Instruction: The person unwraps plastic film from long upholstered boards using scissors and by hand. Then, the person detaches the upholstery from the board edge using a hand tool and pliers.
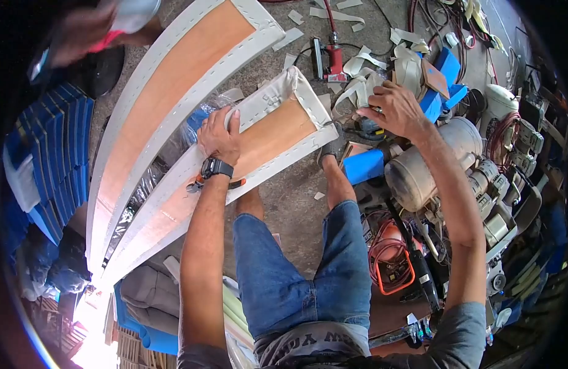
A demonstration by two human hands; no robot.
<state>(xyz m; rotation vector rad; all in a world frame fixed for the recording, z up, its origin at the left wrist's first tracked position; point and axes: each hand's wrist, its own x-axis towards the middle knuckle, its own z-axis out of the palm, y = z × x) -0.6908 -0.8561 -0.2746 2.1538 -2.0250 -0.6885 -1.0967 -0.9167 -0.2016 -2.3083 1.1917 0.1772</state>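
Note:
A long frame (284, 126), edged in stapled white fabric around a tan panel, lies in front of me with its squared end at the right. My left hand (219, 138) rests on its upper edge, fingers spread and holding nothing. Under that wrist, pincers with orange handles (236, 184) lie on the panel, partly hidden by my forearm. My right hand (395, 111) is just beyond the squared end, fingers curled in a pinch. Something thin seems to point from it toward the frame's corner, too small to name.
A second, larger stapled frame (179, 80) lies alongside. On the floor are a red staple gun (335, 61), fabric scraps (358, 64) and a blue piece (363, 166). A compressor tank (413, 178) stands at right. Another person's blurred arm (81, 37) shows at upper left.

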